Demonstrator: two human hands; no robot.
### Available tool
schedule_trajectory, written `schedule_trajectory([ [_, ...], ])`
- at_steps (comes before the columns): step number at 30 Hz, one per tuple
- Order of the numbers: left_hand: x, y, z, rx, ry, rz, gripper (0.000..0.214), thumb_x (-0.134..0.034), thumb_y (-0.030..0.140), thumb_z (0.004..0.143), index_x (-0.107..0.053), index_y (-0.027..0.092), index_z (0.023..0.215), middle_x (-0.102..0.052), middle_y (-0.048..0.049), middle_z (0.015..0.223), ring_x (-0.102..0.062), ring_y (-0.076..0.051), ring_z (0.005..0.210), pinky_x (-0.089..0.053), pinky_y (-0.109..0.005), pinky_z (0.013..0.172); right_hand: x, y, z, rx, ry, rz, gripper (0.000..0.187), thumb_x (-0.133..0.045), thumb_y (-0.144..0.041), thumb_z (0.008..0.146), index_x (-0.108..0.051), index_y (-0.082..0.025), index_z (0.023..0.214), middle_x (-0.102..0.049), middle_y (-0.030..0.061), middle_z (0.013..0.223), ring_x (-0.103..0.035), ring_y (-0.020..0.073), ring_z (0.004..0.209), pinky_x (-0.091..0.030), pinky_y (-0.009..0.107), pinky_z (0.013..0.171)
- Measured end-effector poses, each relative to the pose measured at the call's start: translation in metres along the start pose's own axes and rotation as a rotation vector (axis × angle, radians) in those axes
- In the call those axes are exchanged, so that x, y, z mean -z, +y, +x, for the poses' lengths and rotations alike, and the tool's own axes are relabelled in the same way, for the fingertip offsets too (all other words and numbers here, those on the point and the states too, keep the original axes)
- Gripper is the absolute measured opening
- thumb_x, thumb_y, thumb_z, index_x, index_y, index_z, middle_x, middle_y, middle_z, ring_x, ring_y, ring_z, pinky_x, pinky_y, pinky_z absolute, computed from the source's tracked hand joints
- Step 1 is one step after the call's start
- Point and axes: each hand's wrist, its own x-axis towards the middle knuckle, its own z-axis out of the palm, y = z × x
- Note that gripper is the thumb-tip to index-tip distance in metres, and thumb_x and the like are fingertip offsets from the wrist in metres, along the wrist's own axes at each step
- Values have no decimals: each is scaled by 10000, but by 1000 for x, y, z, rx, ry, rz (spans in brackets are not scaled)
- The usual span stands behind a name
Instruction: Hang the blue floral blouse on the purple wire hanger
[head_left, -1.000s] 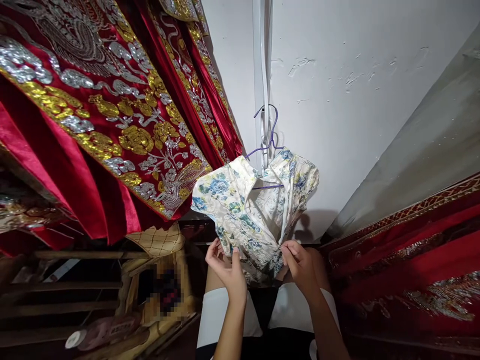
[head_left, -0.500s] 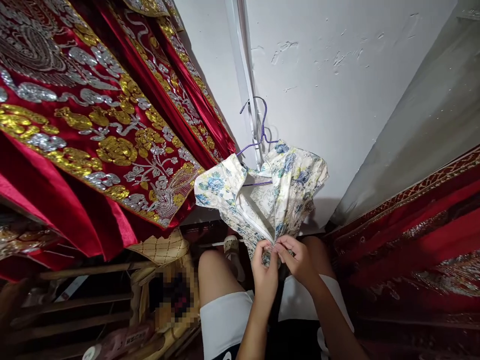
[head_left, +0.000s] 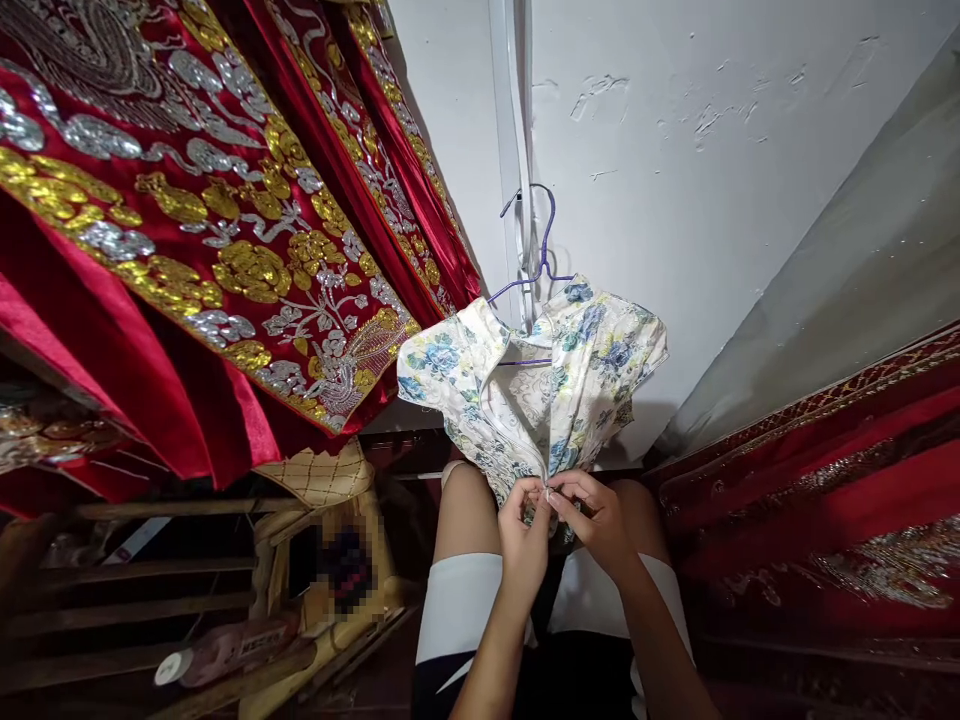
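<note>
A cream floral dress (head_left: 600, 345) with blue flowers, a stand-up collar and short sleeves hangs on a purple wire hanger (head_left: 545, 235). Its zipper (head_left: 517, 443) is undone from the collar down, leaving a V-shaped gap. At the bottom of that gap both hands meet, fingertips almost touching. My left hand (head_left: 525, 530) pinches the dress along the zipper's lower end. Closed opposite it, my right hand (head_left: 596, 520) pinches the same spot; the zipper pull is too small to make out. The dress's lower part falls between my knees, partly hidden by the hands.
Red cloth (head_left: 255, 270) with gold and silver sequins hangs at the left. Below it stands a wooden rack (head_left: 172, 605) with a pink bottle (head_left: 232, 650). White wall (head_left: 675, 220) rises behind the dress, and red beaded fabric (head_left: 862, 500) is at the right.
The camera view has shifted slightly, and my knees have come closer together. Both hands stay pinched at the zipper's lower end, with little visible movement along it.
</note>
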Motion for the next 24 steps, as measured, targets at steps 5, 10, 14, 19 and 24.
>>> schedule_trajectory([
  [5, 3, -4, -1, -20, 20, 43, 217, -684, 388, 856, -616, 182, 842, -554, 16, 734, -506, -140, 692, -432, -239, 675, 4, 6, 0, -53, -58, -20, 218, -759, -340, 791, -581, -217, 820, -500, -60, 583, -455, 129, 562, -389, 256, 579],
  [10, 9, -4, 0, -111, 23, 175, 165, -646, 337, 878, -615, 180, 838, -562, 12, 746, -508, -141, 714, -434, -235, 688, -2, 15, 1, -77, -94, 29, 275, -741, -408, 841, -553, -213, 798, -525, -46, 627, -441, 126, 595, -351, 257, 577],
  [14, 14, 0, 0, -144, 9, 236, 182, -630, 347, 915, -625, 177, 849, -580, 5, 755, -531, -143, 733, -448, -233, 707, -6, 17, 2, -81, -64, 49, 285, -710, -439, 868, -572, -205, 783, -551, -28, 644, -491, 139, 622, -378, 269, 603],
  [19, 20, 2, -3, -164, 9, 249, 193, -638, 355, 922, -636, 178, 847, -595, 0, 751, -561, -147, 727, -461, -230, 699, -7, 12, 4, -114, -83, 58, 283, -715, -459, 852, -652, -186, 808, -598, -1, 646, -543, 157, 612, -432, 277, 589],
  [24, 27, 0, -2, -185, 29, 272, 192, -652, 355, 919, -656, 179, 843, -627, -10, 763, -596, -157, 748, -481, -241, 727, -7, 4, 2, -105, -85, 19, 287, -702, -447, 860, -645, -184, 759, -594, 4, 633, -534, 152, 604, -412, 264, 563],
])
